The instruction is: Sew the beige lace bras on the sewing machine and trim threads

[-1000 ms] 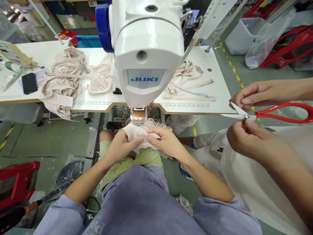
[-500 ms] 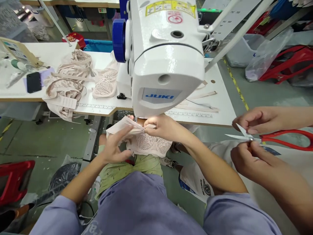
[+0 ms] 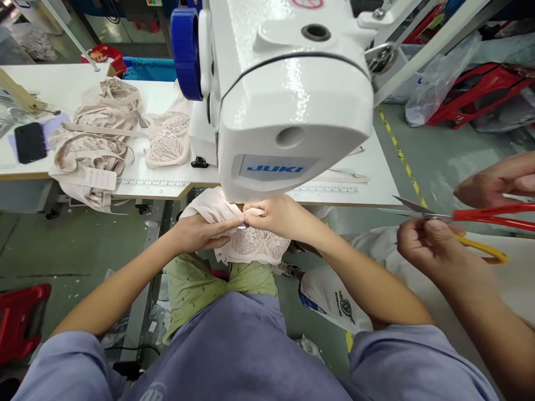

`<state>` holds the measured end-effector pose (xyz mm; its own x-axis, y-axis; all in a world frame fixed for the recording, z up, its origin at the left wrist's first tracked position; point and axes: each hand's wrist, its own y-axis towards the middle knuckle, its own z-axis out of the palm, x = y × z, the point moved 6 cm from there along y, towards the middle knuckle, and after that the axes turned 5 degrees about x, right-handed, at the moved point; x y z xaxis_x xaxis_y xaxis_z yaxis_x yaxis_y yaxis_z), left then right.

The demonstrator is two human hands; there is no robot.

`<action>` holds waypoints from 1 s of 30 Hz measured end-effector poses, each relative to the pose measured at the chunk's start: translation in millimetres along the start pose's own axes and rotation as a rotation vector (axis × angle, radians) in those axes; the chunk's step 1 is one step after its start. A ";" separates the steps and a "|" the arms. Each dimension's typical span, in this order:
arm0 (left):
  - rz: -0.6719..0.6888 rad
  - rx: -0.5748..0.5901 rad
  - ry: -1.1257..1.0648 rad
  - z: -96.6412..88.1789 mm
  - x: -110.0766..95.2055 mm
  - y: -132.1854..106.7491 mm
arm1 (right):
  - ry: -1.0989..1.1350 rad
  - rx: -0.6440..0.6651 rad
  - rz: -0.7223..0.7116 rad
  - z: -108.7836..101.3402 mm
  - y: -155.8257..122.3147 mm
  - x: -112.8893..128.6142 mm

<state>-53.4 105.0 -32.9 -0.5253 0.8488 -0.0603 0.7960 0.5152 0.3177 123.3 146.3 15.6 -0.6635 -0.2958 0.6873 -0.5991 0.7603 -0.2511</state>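
The person's left hand (image 3: 203,233) is gripping the plain beige cloth of a pale beige lace garment (image 3: 267,246), while the right hand (image 3: 280,218) is pinching a narrow strip beside the left fingertips. The garment is hanging above the lap, just below the head of a white, glossy JUKI sewing machine (image 3: 292,125). Nearby, 1 co-worker's hand (image 3: 437,245) is holding red-handled metal scissors (image 3: 480,213).
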 end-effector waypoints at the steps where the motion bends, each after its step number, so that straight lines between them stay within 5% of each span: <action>1: -0.014 0.003 -0.012 -0.4 -0.8 0.4 | 0.013 -0.034 -0.027 3.0 -1.9 -3.9; 7: -0.166 0.063 -0.054 -2.2 -14.5 6.0 | -0.015 -0.526 -0.236 14.5 -23.8 -23.4; 20: -0.304 -0.086 -0.017 -12.3 -40.1 18.5 | 0.061 -0.504 -0.217 16.1 -16.3 -24.7; 26: -0.329 -0.041 -0.041 -14.9 -44.9 20.2 | -0.071 -0.682 -0.430 32.4 -30.2 -24.4; 30: -0.309 0.023 -0.072 -14.8 -39.8 16.1 | -0.212 -0.659 -0.538 37.8 -34.9 -27.4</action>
<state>-24.2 77.7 -11.3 -0.7215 0.6573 -0.2179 0.6089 0.7520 0.2525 145.5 106.0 -20.3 -0.4740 -0.7620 0.4411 -0.5173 0.6464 0.5609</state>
